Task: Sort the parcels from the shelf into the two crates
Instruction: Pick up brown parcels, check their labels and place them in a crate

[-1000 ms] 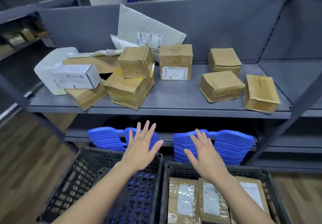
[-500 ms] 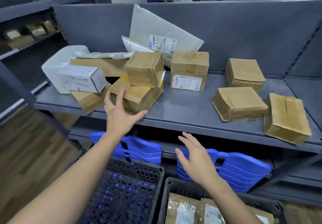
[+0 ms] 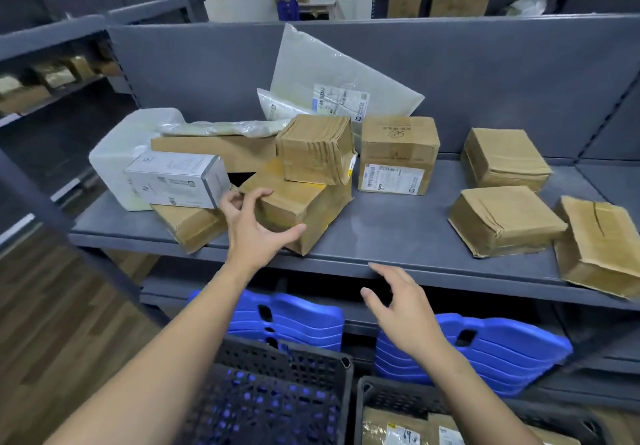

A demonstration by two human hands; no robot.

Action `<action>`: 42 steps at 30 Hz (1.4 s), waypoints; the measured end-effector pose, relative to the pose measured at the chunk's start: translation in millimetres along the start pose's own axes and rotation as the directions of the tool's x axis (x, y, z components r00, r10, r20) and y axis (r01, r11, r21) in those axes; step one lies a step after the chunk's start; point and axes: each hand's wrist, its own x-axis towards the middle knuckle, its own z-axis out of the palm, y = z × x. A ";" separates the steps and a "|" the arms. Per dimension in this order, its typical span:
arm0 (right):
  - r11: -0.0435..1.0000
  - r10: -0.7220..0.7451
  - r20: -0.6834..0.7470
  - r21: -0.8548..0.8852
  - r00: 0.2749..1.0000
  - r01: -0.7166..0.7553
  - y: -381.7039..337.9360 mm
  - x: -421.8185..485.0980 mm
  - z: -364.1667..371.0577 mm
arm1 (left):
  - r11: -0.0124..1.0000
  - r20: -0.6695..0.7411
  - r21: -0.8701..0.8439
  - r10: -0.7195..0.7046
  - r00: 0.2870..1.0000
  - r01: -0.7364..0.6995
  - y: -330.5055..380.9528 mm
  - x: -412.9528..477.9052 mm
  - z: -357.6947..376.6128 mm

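The left hand (image 3: 254, 233) is being held over a box (image 3: 304, 202) at the shelf's (image 3: 398, 233) front edge, fingers spread, gripping nothing. The right hand (image 3: 401, 309) is being held open below the shelf. The smaller box (image 3: 317, 148) stacked on top is likely needing steadying.

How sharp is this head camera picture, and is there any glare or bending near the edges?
Head view: wide-angle bending bows the shelf front edge and tilts the right upright; the far-right box looks smeared; a soft sheen sits on the bare shelf; the left hand and right hand are slightly soft.
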 end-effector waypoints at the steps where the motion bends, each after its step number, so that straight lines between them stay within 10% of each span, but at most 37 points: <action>1: 0.999 0.015 -0.005 0.032 1.000 -0.014 -1.3 3.6 2.1 | 1.000 -0.004 -0.011 -0.005 1.000 0.005 7.3 5.4 -3.0; 10: 0.767 0.186 0.059 0.616 0.981 -0.182 -24.5 49.1 2.7 | 0.928 0.329 -0.102 -0.308 0.893 0.357 79.9 75.5 -42.1; 22: 0.535 0.288 0.039 0.822 0.957 -0.195 -38.6 58.1 6.4 | 0.792 0.416 -0.494 -0.147 0.897 0.359 59.7 72.0 -25.8; 28: 0.543 0.179 -0.005 0.834 0.984 -0.095 -47.3 31.9 -12.5 | 0.723 0.459 -0.570 -0.114 0.881 0.390 55.8 56.5 -14.7; 34: 0.804 -0.071 -0.016 0.590 0.997 0.067 -37.1 9.2 -24.2 | 0.629 0.543 -0.608 -0.117 0.832 0.485 63.5 44.5 -16.5; 42: 0.759 -0.148 0.056 0.647 0.987 0.078 -61.4 -29.6 -35.0 | 0.580 0.550 -0.662 -0.054 0.834 0.474 93.8 23.5 -29.3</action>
